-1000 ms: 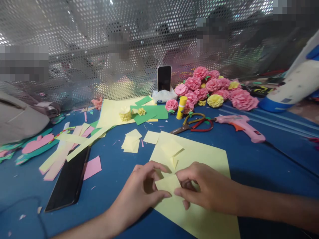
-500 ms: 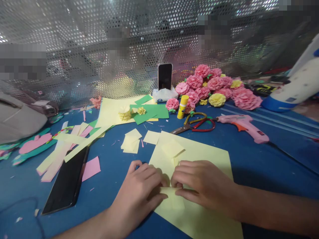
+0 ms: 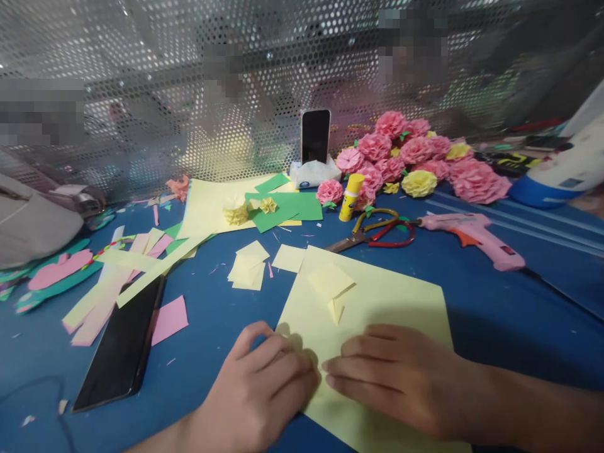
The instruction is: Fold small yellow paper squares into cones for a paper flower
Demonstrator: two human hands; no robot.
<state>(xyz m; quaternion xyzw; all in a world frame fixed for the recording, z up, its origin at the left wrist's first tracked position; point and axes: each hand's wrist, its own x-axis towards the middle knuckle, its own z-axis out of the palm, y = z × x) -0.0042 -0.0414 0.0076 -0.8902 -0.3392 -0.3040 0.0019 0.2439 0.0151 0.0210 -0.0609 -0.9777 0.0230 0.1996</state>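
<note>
My left hand [image 3: 274,380] is closed, its fingers curled low over the left edge of a large pale yellow sheet [image 3: 401,302]. Facing it, my right hand [image 3: 401,377] has its fingers pressed together, their tips almost meeting the left fingertips. The small piece of yellow paper between them is hidden by the fingers. Just beyond the hands, a small folded yellow piece [image 3: 336,310] and a yellow paper square [image 3: 330,280] lie on the sheet. More yellow squares [image 3: 248,267] are piled to the left of it.
Scissors [image 3: 363,233], a glue stick [image 3: 352,198] and a pink glue gun [image 3: 476,233] lie or stand behind the sheet. Pink paper flowers [image 3: 391,151] are heaped at the back. A dark phone [image 3: 120,346] and paper strips [image 3: 155,270] occupy the left. Another phone [image 3: 316,135] stands upright.
Both hands have shifted slightly down toward me, and the small paper's folded edge between them is now covered. The right fingers have flattened. The folded piece beyond shows more fully.
</note>
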